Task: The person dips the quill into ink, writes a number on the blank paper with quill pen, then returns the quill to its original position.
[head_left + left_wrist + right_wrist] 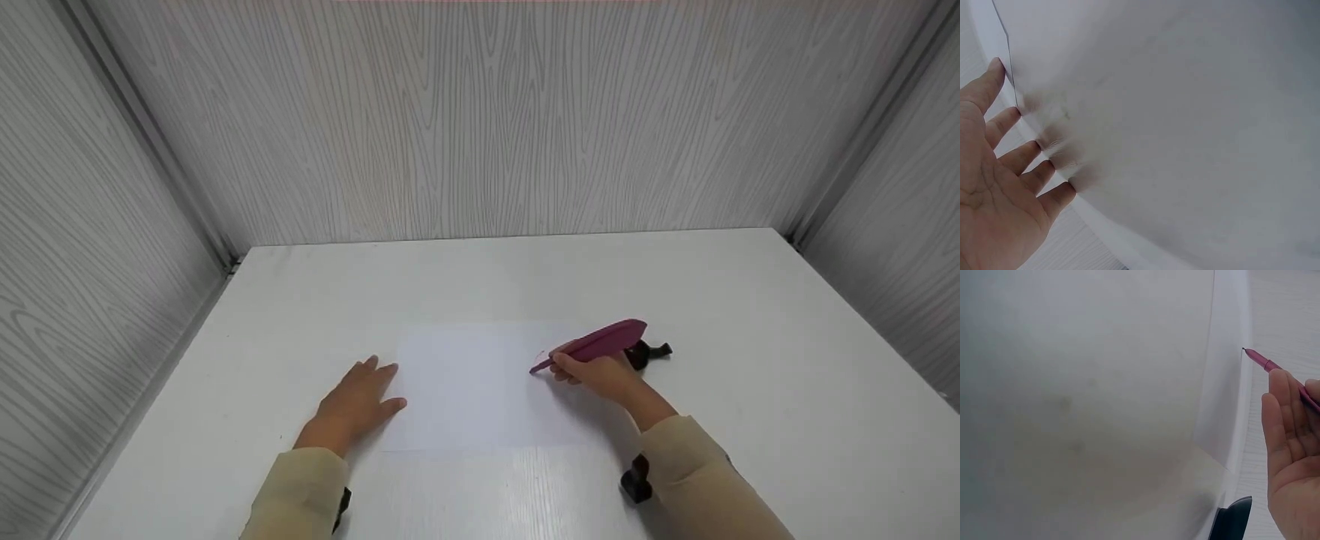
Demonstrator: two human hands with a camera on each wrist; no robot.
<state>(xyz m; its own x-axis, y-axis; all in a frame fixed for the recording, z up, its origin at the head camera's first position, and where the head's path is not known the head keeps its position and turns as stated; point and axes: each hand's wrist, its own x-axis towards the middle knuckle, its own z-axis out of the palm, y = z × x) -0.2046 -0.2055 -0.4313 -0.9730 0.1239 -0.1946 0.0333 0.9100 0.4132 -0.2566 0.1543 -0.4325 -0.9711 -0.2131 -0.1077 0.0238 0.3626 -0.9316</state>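
Note:
A sheet of white paper (465, 390) lies flat on the white table. Its left edge is under the fingertips of my left hand (358, 401), whose fingers are spread; the left wrist view also shows this hand (1010, 174) with fingers apart. Between thumb and fingers, my right hand (600, 373) pinches a maroon feather pen (611, 339), tilted with its plume up to the right. Its tip is at the right part of the paper, beside a faint reddish curved mark (539, 355). The right wrist view shows the pen's barrel (1264, 363) above the fingers of the right hand (1297, 455).
Behind the right hand sits a dark, rounded object with a short neck (658, 352), partly hidden by hand and feather. Grey wood-grain panels (480, 120) enclose the table (300, 292) at the back and both sides. A black device (637, 480) is on the right sleeve.

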